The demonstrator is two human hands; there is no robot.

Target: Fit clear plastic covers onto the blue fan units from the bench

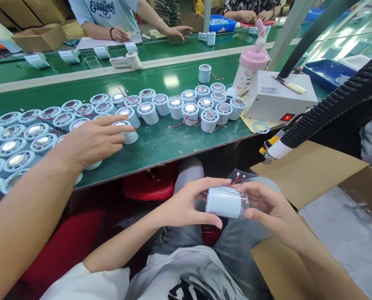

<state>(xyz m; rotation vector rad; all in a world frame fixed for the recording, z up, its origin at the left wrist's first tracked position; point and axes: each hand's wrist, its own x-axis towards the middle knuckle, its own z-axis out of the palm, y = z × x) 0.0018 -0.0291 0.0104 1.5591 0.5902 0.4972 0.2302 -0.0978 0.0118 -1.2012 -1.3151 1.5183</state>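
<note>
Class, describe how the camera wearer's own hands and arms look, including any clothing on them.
The left hand and right hand are ungloved, with no rings or bracelets visible. Both forearms are uncovered. The left sleeve is short and white, part of a white shirt with a grey-and-black print; the right sleeve is out of view.

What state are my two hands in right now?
Left hand: curved around the light blue cylinder; whether it grips can't be told.
Right hand: closed on the clear plastic sleeve at the cylinder's end.
</note>
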